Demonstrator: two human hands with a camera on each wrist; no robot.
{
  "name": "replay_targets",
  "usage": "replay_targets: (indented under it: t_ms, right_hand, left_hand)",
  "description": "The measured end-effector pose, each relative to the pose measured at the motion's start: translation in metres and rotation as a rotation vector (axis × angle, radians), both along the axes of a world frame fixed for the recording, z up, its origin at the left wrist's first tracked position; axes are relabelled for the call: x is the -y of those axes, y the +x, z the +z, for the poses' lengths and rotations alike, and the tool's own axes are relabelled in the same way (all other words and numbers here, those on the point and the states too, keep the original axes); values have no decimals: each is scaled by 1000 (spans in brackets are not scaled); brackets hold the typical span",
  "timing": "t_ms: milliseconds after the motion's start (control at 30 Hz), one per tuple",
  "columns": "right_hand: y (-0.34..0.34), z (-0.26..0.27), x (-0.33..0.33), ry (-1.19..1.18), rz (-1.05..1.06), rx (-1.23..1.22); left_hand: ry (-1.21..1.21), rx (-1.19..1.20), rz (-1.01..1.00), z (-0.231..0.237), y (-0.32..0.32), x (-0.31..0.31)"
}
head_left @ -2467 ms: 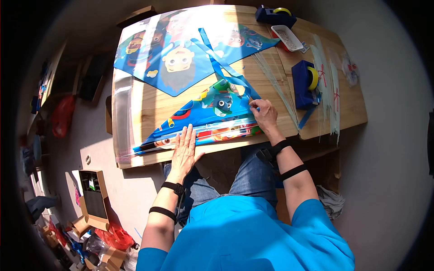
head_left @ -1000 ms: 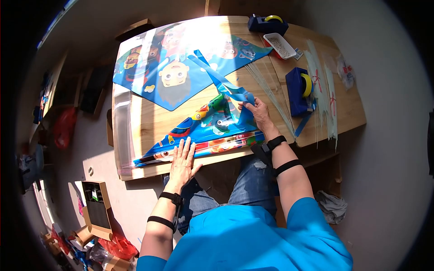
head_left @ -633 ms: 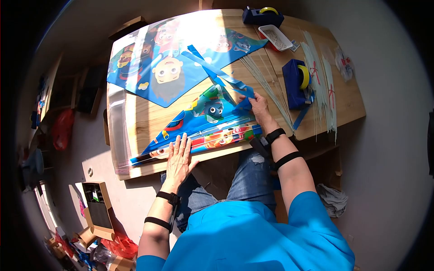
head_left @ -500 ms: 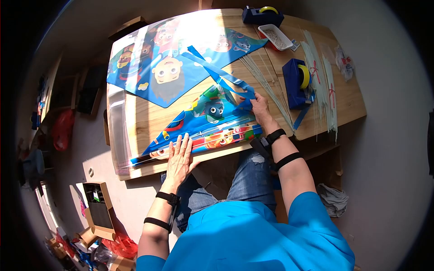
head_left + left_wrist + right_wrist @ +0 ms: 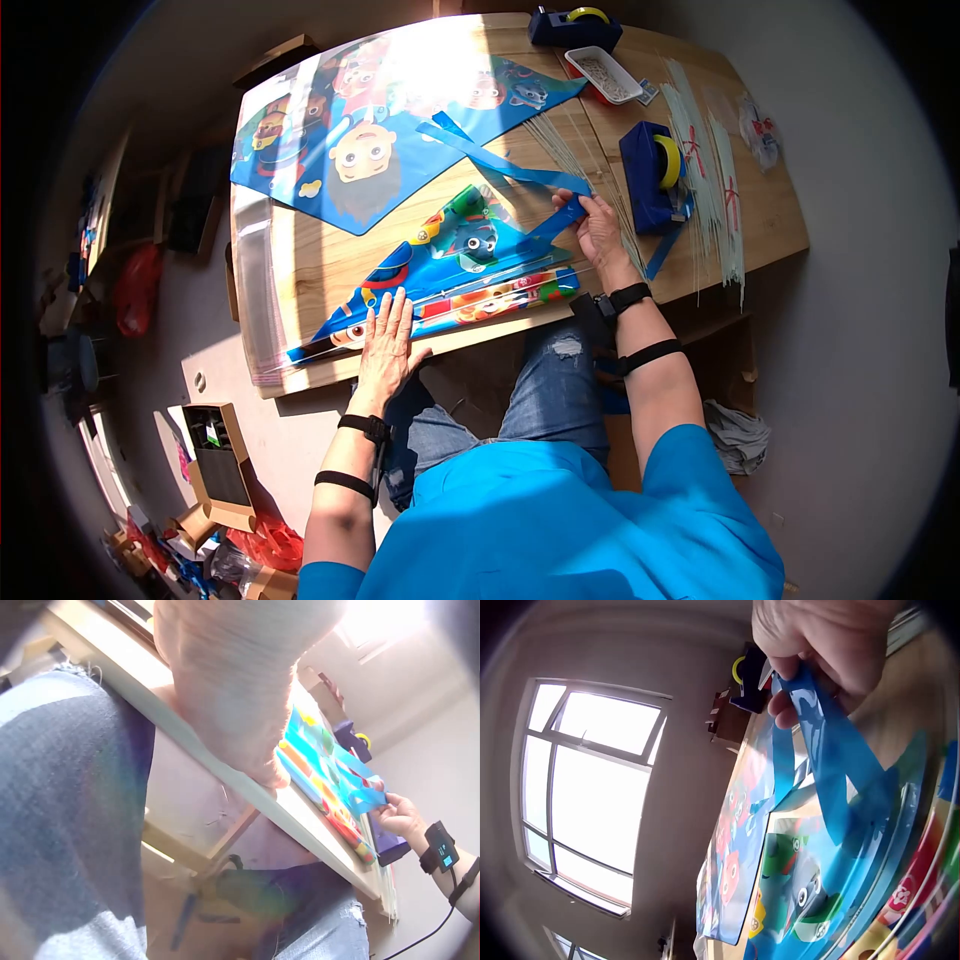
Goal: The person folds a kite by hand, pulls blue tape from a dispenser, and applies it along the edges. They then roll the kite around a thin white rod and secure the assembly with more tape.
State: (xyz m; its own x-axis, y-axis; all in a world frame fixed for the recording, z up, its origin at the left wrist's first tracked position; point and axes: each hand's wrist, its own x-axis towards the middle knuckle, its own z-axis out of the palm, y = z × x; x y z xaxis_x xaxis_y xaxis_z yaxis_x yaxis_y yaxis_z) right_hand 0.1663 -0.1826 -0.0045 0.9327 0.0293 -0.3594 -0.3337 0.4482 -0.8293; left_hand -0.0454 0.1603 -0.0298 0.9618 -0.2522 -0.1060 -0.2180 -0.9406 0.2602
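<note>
A cartoon-printed blue kite (image 5: pixel 470 245), partly rolled with thin rods along its near side, lies at the table's front edge. My left hand (image 5: pixel 386 345) rests flat on its rolled left part, fingers straight. At the kite's right corner my right hand (image 5: pixel 598 228) pinches a shiny blue ribbon (image 5: pixel 520 172) between thumb and fingers. In the right wrist view the ribbon (image 5: pixel 829 750) loops down from the fingertips over the kite. The ribbon's far end overlaps a second, spread-out kite (image 5: pixel 362 190) behind.
Blue tape dispensers (image 5: pixel 648 180) stand at the right and back, near a white tray (image 5: pixel 605 75) of small pieces. Bundled pale rods (image 5: pixel 735 200) and loose thin rods (image 5: pixel 570 150) lie on the wooden table (image 5: pixel 770 215). Clear plastic sleeves (image 5: pixel 258 290) lie at the left edge.
My right hand has moved right and a little away from the kite's corner, drawing the ribbon out straighter. My left hand has stayed flat on the rolled part.
</note>
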Motion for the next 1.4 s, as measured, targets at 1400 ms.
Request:
replay_targets:
  t_ms: [1400]
  right_hand:
    - [-106,5,-89,-1487,815,1112]
  left_hand:
    - [-15,306,159,3,-27,-6]
